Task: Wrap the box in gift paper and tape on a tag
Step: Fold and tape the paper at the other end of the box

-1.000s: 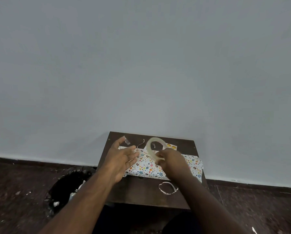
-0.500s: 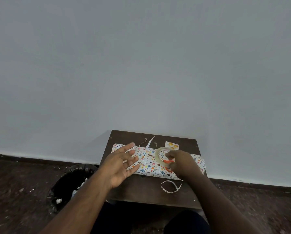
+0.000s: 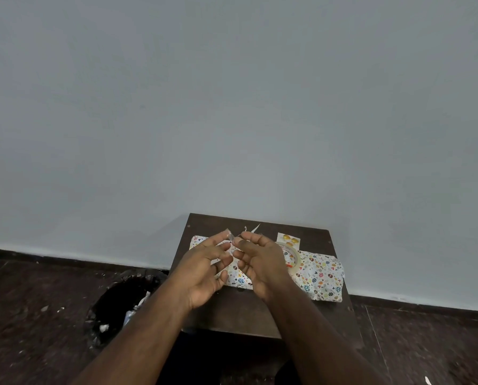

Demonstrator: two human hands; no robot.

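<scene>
The box wrapped in white patterned gift paper (image 3: 319, 275) lies across the small dark table (image 3: 248, 315). Both hands hover above its left half. My left hand (image 3: 204, 269) has its fingers spread fairly straight, and a short piece of clear tape (image 3: 230, 236) sticks to its index fingertip. My right hand (image 3: 261, 259) pinches the other end of that piece between thumb and forefinger. The tape roll (image 3: 292, 253) lies on the box just right of my right hand, with something orange showing under it. A small tag with yellow shapes (image 3: 287, 238) lies behind the box.
Thin white paper scraps (image 3: 250, 228) lie at the table's back edge, against the grey wall. A black-lined waste bin (image 3: 121, 301) with crumpled bits stands on the dark floor left of the table.
My right hand has set the tape roll down on the box and moved left to the tape piece on my left fingertip. My left hand rose slightly.
</scene>
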